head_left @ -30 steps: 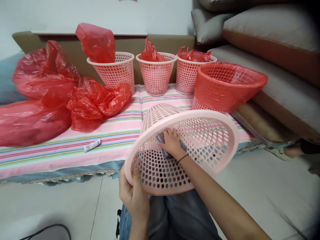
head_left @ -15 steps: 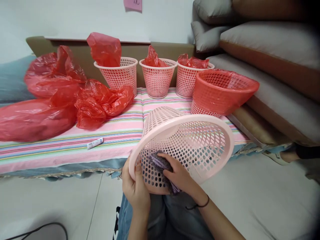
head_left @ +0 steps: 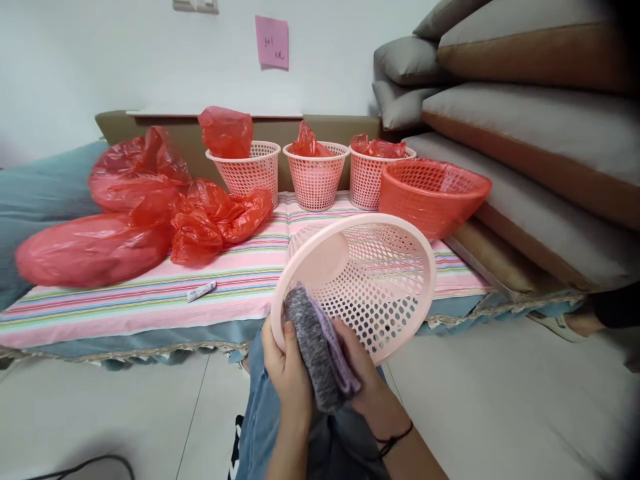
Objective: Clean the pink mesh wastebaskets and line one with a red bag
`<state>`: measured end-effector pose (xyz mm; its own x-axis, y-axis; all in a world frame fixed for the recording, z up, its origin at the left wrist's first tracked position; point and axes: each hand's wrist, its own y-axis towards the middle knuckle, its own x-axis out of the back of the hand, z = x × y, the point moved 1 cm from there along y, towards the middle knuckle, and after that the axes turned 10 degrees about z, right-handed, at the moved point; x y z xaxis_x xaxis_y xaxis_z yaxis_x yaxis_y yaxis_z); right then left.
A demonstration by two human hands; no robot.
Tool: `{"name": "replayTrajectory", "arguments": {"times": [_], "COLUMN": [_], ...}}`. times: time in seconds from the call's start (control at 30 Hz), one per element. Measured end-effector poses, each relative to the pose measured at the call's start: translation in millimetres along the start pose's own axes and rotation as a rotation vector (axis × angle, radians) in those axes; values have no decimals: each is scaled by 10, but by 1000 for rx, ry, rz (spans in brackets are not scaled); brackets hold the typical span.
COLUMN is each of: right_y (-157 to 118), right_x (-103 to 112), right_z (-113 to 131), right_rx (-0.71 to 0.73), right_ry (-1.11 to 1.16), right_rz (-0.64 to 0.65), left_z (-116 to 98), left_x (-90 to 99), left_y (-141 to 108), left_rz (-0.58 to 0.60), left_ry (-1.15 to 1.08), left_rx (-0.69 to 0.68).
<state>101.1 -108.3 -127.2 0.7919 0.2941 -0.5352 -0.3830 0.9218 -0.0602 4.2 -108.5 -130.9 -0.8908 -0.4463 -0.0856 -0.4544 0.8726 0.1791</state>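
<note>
Tilted above my lap, a pink plastic wastebasket (head_left: 350, 267) has its open mouth turned toward me. My left hand (head_left: 287, 363) grips its rim at the lower left, thumb on the near side. A folded cloth (head_left: 315, 350), grey on one face and purple on the other, is in my right hand (head_left: 360, 363) at the near edge of the basket's mouth. The cloth lies close beside my left thumb and hides part of the rim. My right fingers are partly hidden behind the cloth.
Pink baskets (head_left: 316, 177) with red bags in them line the back of the striped seat cover (head_left: 240, 273). A red-bag-covered basket (head_left: 430, 200) stands right, by stacked cushions (head_left: 525, 133). Bulging red bags (head_left: 100, 247) and a small white tube (head_left: 201, 291) are left. Someone's foot (head_left: 560, 323) shows right.
My right hand has drawn the cloth from the basket's inner wall toward the near rim, beside my left hand. The basket has shifted slightly left, and the view has tilted up.
</note>
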Motion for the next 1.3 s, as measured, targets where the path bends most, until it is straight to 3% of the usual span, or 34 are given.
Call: {"name": "replayTrajectory", "arguments": {"times": [0.23,0.37,0.53,0.7,0.9,1.03,1.17,1.3], "right_y": [-126,-120,-121,-128,-122,-125,-85,3], "right_x": [-181,-198,-189,-142,-153,-90,60,307], "right_z": [133,185,205,264,367,305,311,435], "right_rx": [2,63,51,-3,-36,-140,-156,-77], "right_ry": [-194,-240,-221,-168,-115,101,289,246], "right_rz": [172,181,322,337,228,67,-58,-207], "left_z": [16,-12,2,-16,-141,-190,-204,-222], "left_x": [55,25,41,49,-46,-75,-68,-21], "left_y": [25,58,90,61,13,20,84,180], "left_rz": [78,102,42,49,54,89,143,149], "left_ry": [0,48,43,66,26,-96,-170,-117], "left_rx": [12,-11,-33,33,20,99,122,79]}}
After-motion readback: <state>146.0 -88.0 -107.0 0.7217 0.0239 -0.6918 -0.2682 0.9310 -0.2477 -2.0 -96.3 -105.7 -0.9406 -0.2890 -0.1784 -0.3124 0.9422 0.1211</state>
